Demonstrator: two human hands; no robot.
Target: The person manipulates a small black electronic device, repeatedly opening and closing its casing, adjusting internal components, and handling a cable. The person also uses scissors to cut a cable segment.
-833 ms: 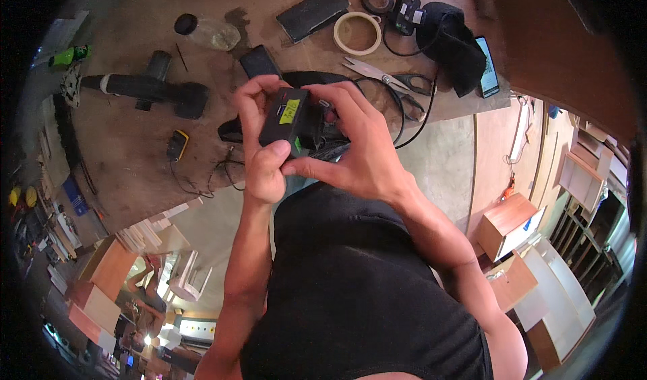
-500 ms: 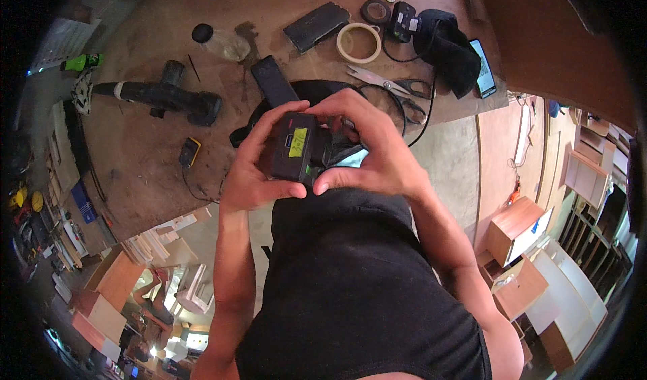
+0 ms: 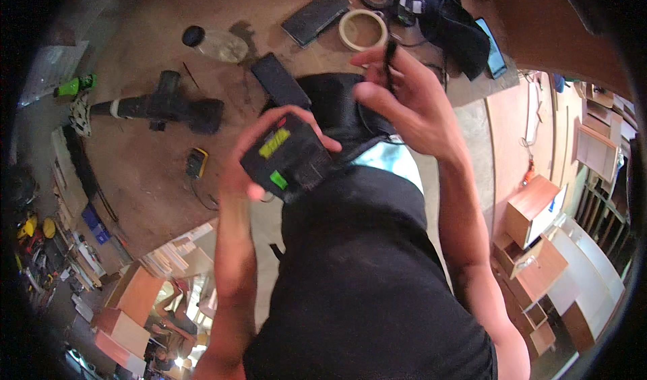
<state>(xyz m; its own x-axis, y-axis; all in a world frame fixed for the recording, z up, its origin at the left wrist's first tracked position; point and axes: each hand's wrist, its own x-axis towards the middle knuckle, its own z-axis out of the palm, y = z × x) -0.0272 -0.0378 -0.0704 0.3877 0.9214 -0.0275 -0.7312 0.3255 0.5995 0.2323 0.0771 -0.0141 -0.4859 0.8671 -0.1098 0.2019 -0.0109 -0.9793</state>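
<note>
My left hand (image 3: 253,152) grips a black box-shaped device (image 3: 300,161) with a yellow label and a small green sticker, tilted in front of my waist. To the right, my right hand (image 3: 414,100) is raised and apart from the device. A thin dark piece that looks like a black cable (image 3: 390,60) stands between its fingers; blur hides its end. Beyond the device lies a black bag-like item (image 3: 330,100), partly covered by my hands. A dark flat rectangular case (image 3: 280,80) rests at its left.
The brown workbench (image 3: 148,178) carries a dark power tool (image 3: 168,103), a yellow-black meter (image 3: 197,163), a black-capped jar (image 3: 219,45), a tape roll (image 3: 362,31), a dark slab (image 3: 315,19), a black cap (image 3: 455,33) and a phone (image 3: 492,48). Wooden boxes (image 3: 529,211) stand at the right.
My right hand has left the device and moved up and right. The device has tilted and now sits in my left hand alone. The view has shifted slightly.
</note>
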